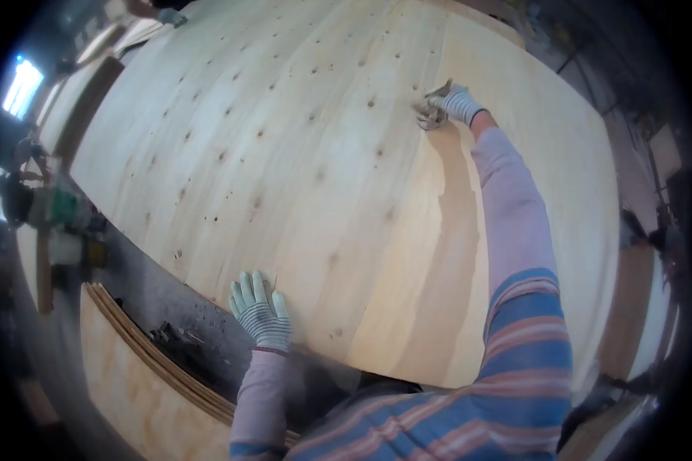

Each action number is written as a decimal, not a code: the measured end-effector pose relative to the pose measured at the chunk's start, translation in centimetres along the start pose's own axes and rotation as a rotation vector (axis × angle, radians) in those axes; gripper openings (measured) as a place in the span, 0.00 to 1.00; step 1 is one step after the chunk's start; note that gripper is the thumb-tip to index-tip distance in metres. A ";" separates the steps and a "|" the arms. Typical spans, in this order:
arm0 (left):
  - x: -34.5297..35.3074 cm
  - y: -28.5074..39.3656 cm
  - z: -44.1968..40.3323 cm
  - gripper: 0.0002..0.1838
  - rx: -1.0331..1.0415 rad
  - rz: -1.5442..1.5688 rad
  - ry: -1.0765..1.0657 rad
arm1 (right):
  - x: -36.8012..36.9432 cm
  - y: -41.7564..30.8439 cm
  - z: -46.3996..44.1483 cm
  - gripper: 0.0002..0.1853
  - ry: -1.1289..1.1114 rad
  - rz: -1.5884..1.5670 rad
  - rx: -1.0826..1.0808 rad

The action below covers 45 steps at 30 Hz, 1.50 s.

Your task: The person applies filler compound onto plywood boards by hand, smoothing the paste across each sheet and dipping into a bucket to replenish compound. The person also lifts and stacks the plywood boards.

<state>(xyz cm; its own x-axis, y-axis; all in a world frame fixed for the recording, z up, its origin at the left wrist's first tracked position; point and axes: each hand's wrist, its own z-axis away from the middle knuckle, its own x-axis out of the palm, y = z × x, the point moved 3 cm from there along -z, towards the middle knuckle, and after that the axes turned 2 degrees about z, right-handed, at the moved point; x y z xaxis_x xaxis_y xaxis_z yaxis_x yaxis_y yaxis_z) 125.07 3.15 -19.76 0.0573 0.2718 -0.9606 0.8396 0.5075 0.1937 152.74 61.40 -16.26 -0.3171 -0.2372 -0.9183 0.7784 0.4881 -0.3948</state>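
A large pale wood sheet [307,177] with dark knots fills the view. My left hand [261,311], in a white glove with a striped cuff, lies flat near the sheet's front left edge, fingers stretched out and holding nothing. My right hand [457,104], gloved alike, reaches far across the sheet with its fingers closed on a crumpled, pale brown rag [430,115], which rests on the wood. From the rag a darker brown band [454,223] runs back toward my body; whether it is damp wood or shadow I cannot tell.
Another person's gloved hand [172,17] is at the sheet's far left corner. Stacked boards [154,361] stand low at the left, below the sheet's edge. Green machinery [65,207] stands farther left. More boards [630,307] are at the right.
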 end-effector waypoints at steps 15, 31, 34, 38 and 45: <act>-1.1 -0.4 0.0 0.28 0.139 0.099 -0.008 | 14.7 -35.4 49.6 0.14 0.282 -0.038 -0.127; 0.2 -21.7 -17.1 0.29 0.203 -0.070 -0.029 | 12.2 -24.7 39.1 0.15 0.200 -0.206 0.283; -0.8 -20.9 -17.5 0.29 0.220 -0.055 -0.022 | 13.7 -33.3 43.9 0.14 0.142 0.093 0.310; -1.6 -20.7 -17.6 0.31 0.207 0.006 -0.048 | 19.2 -45.4 44.2 0.10 0.513 0.288 0.356; -0.8 -28.9 -23.4 0.30 0.662 0.299 -0.156 | 24.0 -60.6 30.9 0.14 0.353 -0.198 0.538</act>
<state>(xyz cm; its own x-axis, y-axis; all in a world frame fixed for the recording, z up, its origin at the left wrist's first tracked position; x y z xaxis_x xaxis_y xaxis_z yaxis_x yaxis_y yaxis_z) 88.10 7.37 -19.90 0.3694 0.1772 -0.9122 0.9231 -0.1829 0.3383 114.70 0.20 -13.44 -0.5689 0.0543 -0.8206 0.8196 -0.0447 -0.5712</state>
